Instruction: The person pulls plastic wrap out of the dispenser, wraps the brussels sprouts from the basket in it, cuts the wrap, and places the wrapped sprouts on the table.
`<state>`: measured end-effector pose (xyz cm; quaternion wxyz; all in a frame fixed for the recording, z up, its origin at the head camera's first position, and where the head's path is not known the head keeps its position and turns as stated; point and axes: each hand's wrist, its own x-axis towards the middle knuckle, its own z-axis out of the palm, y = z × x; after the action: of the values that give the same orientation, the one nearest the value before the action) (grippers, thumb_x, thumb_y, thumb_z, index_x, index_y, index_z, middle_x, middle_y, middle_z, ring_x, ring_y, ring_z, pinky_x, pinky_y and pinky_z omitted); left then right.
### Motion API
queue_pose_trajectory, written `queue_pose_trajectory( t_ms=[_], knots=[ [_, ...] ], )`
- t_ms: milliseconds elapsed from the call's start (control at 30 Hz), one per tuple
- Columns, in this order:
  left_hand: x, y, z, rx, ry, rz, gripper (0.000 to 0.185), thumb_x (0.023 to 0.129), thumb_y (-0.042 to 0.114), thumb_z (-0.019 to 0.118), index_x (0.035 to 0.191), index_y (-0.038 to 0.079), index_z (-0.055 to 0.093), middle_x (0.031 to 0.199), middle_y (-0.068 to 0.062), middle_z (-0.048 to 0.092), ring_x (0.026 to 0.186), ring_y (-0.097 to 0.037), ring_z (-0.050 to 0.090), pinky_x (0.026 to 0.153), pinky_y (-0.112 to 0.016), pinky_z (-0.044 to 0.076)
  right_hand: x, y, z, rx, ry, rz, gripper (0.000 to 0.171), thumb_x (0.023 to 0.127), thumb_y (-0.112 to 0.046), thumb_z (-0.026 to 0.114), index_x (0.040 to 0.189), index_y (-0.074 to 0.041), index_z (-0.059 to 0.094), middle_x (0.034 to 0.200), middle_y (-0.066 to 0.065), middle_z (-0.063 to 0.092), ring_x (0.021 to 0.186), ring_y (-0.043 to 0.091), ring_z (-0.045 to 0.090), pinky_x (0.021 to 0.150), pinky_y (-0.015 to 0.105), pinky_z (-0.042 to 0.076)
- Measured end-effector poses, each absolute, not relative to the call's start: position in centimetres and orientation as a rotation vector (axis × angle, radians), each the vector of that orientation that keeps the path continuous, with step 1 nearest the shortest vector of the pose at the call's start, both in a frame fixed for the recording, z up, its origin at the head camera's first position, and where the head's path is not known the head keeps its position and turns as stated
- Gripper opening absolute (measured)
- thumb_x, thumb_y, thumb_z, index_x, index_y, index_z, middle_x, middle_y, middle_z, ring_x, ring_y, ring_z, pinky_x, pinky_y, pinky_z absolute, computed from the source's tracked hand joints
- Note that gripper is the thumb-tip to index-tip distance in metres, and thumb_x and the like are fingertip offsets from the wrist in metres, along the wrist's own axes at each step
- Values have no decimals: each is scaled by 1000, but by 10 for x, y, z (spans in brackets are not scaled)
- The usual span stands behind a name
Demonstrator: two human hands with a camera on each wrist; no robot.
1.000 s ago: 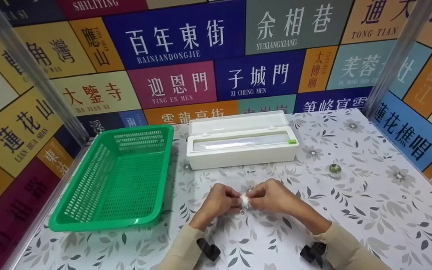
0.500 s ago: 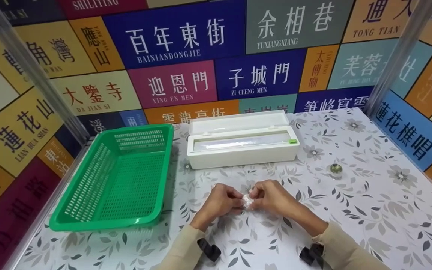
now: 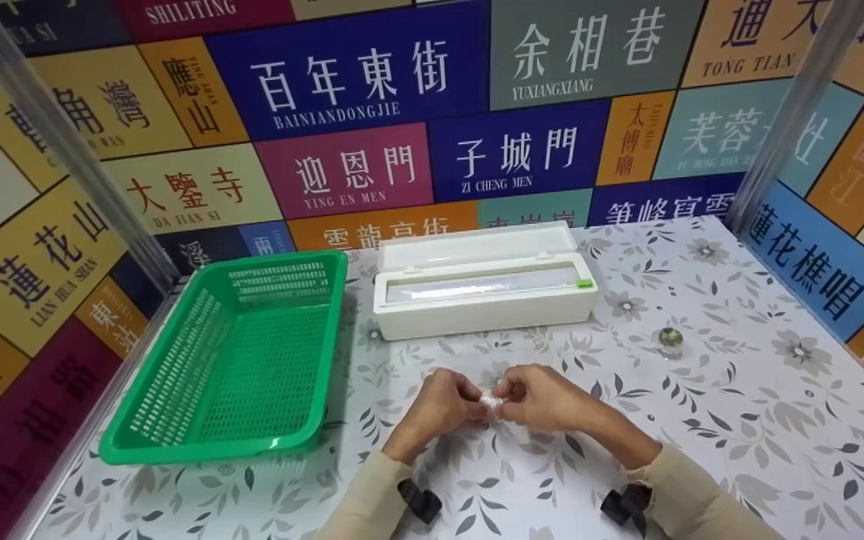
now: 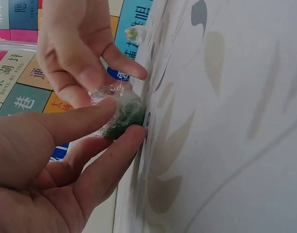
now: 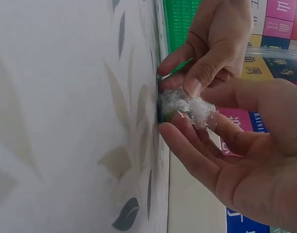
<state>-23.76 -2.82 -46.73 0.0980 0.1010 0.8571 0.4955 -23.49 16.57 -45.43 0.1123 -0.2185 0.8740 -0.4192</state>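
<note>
Both hands meet over the floral tablecloth in front of me, pinching a small ball wrapped in clear cling film. The left hand holds it between thumb and fingers; in the left wrist view the wrapped ball looks dark green under crinkled film, pressed near the table surface. The right hand pinches the loose film; in the right wrist view the film bunch sits between its thumb and fingers. A second small glass ball lies unwrapped on the table to the right.
A green perforated basket sits at the left. A white cling-film dispenser box with its lid up stands behind the hands. Walls with coloured signs enclose the table on three sides.
The hands stay in the same spot; the fingers have worked the film tighter, so less of the wrapped ball shows between them.
</note>
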Motion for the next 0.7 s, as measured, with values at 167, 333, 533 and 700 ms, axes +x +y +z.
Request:
queue_pose_trajectory(
  t_ms=[167, 333, 533, 700],
  knots=[
    [-237, -28, -467, 347, 2533, 1466, 9, 74, 0, 83, 75, -1, 74, 72, -9, 73, 57, -5, 57, 52, -16, 45, -237, 166, -458, -592, 2479, -1377, 8, 89, -5, 72, 91, 2, 70, 87, 13, 73, 71, 8, 63, 63, 19, 52],
    [-236, -28, -463, 451, 2565, 1396, 9, 76, -1, 82, 78, -2, 73, 76, -11, 74, 59, -4, 57, 54, -15, 46, -239, 167, -461, -522, 2412, -1447, 15, 86, 0, 74, 98, 4, 66, 106, 22, 68, 84, 17, 70, 65, 22, 55],
    [-236, -29, -462, 516, 2552, 1385, 7, 79, -5, 78, 84, -3, 74, 80, -15, 75, 61, -10, 64, 56, -16, 51, -242, 169, -463, -531, 2364, -1422, 42, 86, -3, 74, 127, 0, 66, 121, 26, 65, 90, 21, 70, 63, 24, 55],
    [-238, -29, -465, 465, 2464, 1467, 11, 80, -9, 75, 89, -4, 75, 83, -18, 76, 66, -25, 72, 58, -27, 59, -246, 170, -466, -507, 2460, -1381, 26, 83, -6, 78, 108, -2, 76, 104, 19, 74, 83, 11, 64, 64, 18, 51]
  ],
)
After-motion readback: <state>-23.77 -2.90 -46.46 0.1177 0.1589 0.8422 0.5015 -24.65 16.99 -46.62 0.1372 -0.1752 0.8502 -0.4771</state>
